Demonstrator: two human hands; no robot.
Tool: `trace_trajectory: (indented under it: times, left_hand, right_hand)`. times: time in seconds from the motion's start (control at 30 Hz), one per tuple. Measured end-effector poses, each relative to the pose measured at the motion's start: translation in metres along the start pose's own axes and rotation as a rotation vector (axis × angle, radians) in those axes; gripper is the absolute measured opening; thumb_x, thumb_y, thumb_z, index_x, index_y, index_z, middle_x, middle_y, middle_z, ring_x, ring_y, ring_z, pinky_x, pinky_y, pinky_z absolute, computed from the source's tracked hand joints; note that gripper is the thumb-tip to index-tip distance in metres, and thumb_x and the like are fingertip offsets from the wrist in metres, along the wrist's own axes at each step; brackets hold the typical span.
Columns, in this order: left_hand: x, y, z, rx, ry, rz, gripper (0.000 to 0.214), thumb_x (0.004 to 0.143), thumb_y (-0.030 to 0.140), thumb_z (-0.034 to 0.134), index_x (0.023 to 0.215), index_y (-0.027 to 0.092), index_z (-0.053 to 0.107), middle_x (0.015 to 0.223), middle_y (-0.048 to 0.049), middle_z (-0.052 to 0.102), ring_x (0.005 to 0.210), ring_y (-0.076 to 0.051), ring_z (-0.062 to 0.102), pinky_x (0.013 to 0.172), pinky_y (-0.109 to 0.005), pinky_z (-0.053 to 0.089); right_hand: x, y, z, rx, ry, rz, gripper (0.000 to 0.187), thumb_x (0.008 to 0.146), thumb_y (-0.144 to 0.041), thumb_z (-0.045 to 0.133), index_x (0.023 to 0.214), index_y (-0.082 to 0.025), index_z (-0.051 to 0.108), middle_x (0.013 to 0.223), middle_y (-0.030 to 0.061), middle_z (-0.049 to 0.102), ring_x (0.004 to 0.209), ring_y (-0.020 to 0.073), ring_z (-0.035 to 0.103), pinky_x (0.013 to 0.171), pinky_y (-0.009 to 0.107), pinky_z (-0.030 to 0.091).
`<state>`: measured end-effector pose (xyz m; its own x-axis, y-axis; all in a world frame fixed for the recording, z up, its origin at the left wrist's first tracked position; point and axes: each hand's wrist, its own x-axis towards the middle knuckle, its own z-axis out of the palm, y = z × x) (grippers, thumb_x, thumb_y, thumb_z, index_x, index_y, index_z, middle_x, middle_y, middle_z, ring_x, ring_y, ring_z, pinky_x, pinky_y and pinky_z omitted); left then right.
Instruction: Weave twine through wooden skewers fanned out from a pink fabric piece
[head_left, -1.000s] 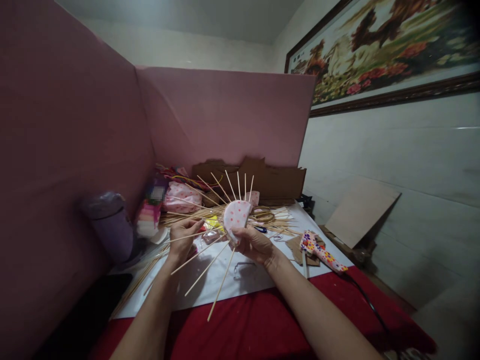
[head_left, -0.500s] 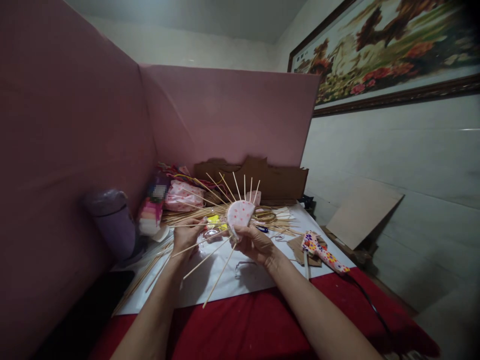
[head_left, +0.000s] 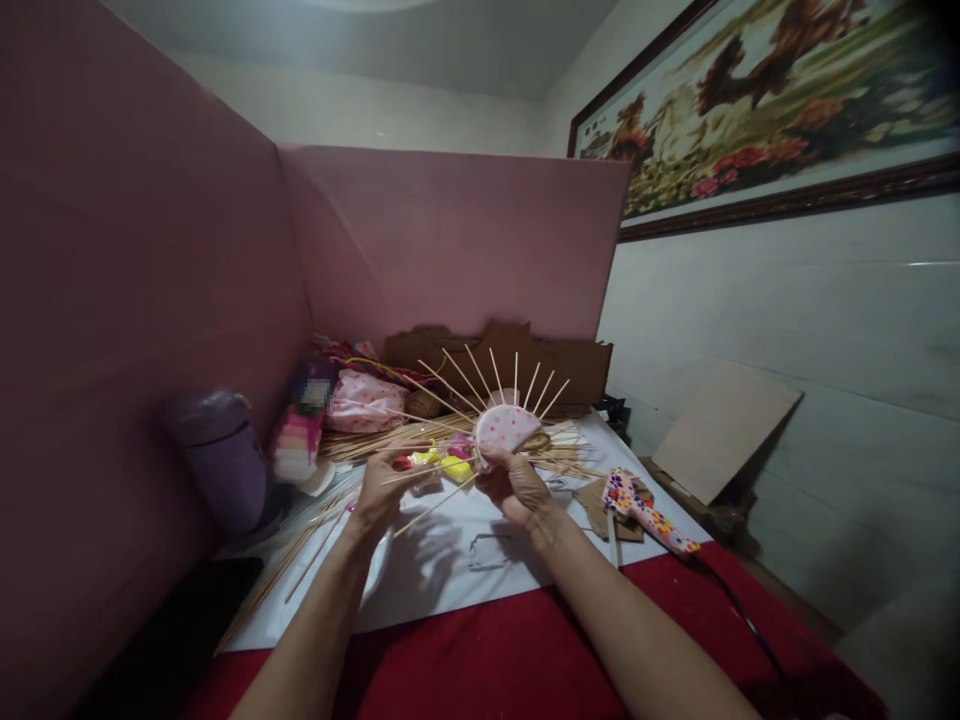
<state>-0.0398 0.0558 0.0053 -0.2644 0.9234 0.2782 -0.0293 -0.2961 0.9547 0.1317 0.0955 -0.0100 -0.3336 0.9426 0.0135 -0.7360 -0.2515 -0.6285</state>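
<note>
My right hand [head_left: 514, 487] is closed on a half-round piece covered in pale fabric with red dots [head_left: 506, 428], thumb on its front at the lower left. Thin wooden sticks [head_left: 516, 375] fan out from its curved edge, upward and to the left. At the left, my left hand [head_left: 388, 482] has its fingers closed around one of the fan's wooden sticks [head_left: 420, 475]; its fingertips are partly hidden. Beyond that hand lie small yellow packets [head_left: 455, 468] on the white table covering [head_left: 420, 590].
A flower-patterned glue gun [head_left: 649, 515] rests on cardboard [head_left: 598, 505] at the right, its cord trailing over red cloth [head_left: 480, 660]. Loose sticks [head_left: 360, 443], a dotted fabric bundle [head_left: 367, 400] and torn cardboard [head_left: 570, 370] lie behind. A purple lidded container [head_left: 225, 470] stands left.
The dotted piece has moved slightly right and turned clockwise, so more of its sticks point up and right. My left hand has shifted a little right along with it.
</note>
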Motion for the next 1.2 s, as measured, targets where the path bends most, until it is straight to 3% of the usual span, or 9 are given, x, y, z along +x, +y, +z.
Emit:
trace_trajectory:
  times: [0.1, 0.23, 0.6, 1.07, 1.2]
  left_hand:
    - [-0.0021, 0.0019, -0.0044, -0.174, -0.087, -0.009, 0.026, 0.053, 0.023, 0.077, 0.077, 0.015, 0.072, 0.081, -0.0068, 0.069, 0.073, -0.017, 0.061, 0.065, -0.026, 0.047]
    - [0.0001, -0.0014, -0.0086, -0.247, -0.03, 0.009, 0.016, 0.06, 0.026, 0.074, 0.07, 0.014, 0.071, 0.069, -0.0044, 0.067, 0.068, -0.015, 0.059, 0.067, -0.026, 0.045]
    - [-0.001, 0.0025, -0.005, -0.183, 0.041, 0.046, 0.018, 0.059, 0.032, 0.074, 0.064, 0.015, 0.069, 0.063, -0.002, 0.065, 0.06, -0.012, 0.056, 0.06, -0.024, 0.042]
    - [-0.0003, -0.0003, -0.004, -0.163, 0.039, 0.038, 0.025, 0.056, 0.037, 0.075, 0.067, 0.015, 0.071, 0.064, -0.0037, 0.066, 0.054, -0.013, 0.056, 0.054, -0.025, 0.041]
    - [0.0018, -0.0056, -0.0044, -0.14, 0.044, 0.042, 0.026, 0.055, 0.036, 0.076, 0.069, 0.014, 0.071, 0.067, -0.0054, 0.068, 0.061, -0.015, 0.059, 0.06, -0.026, 0.043]
  right_hand:
    - [0.003, -0.002, -0.002, 0.027, 0.037, -0.022, 0.018, 0.055, -0.01, 0.069, 0.062, -0.017, 0.053, 0.05, -0.0055, 0.058, 0.042, 0.0068, 0.049, 0.04, 0.018, 0.037]
    - [0.0017, -0.0016, -0.0005, 0.005, 0.032, -0.006, 0.017, 0.056, -0.011, 0.07, 0.06, -0.017, 0.054, 0.046, -0.0053, 0.055, 0.04, 0.0069, 0.047, 0.038, 0.018, 0.035]
    - [-0.0024, -0.0019, 0.002, -0.013, 0.046, 0.02, 0.017, 0.055, -0.007, 0.07, 0.062, -0.015, 0.056, 0.049, -0.0044, 0.059, 0.038, 0.0056, 0.046, 0.037, 0.017, 0.034]
    - [-0.0033, -0.0003, 0.0024, 0.002, 0.011, 0.05, 0.016, 0.056, -0.008, 0.069, 0.064, -0.015, 0.057, 0.056, -0.0024, 0.063, 0.042, 0.0064, 0.049, 0.039, 0.017, 0.035]
    - [-0.0022, 0.0013, 0.0011, -0.012, -0.009, 0.072, 0.016, 0.057, -0.01, 0.071, 0.067, -0.014, 0.058, 0.06, -0.001, 0.065, 0.043, 0.0057, 0.049, 0.04, 0.017, 0.035]
